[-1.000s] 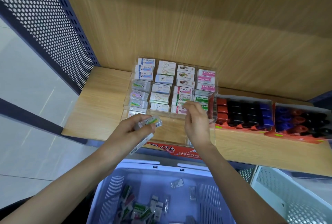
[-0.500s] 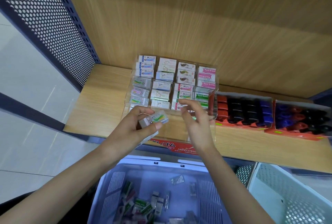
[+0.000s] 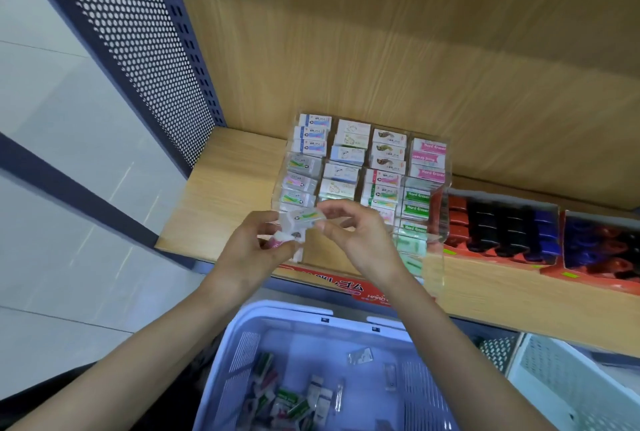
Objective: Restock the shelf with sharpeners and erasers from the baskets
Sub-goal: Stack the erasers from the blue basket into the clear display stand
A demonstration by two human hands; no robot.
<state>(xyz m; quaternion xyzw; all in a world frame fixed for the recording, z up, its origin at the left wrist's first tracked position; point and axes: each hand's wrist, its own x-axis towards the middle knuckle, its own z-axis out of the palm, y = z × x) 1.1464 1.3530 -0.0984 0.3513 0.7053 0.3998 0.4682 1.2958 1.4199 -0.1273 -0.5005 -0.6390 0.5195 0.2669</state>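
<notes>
— Where are we?

— Lowest in frame, our lavender plastic basket point(image 3: 284, 310) holds loose wrapped erasers point(image 3: 287, 399). Just above it, our left hand point(image 3: 252, 250) curls round a small stack of clear-wrapped erasers point(image 3: 284, 239). Our right hand point(image 3: 363, 243) pinches the top green-striped eraser point(image 3: 303, 217) by its end.

— Which step?

— Filling the clear acrylic compartment box point(image 3: 437, 257) on the wooden shelf point(image 3: 225, 188) at centre frame, we judge. Next we need to lift that eraser free and lay it flat in a matching row.
</notes>
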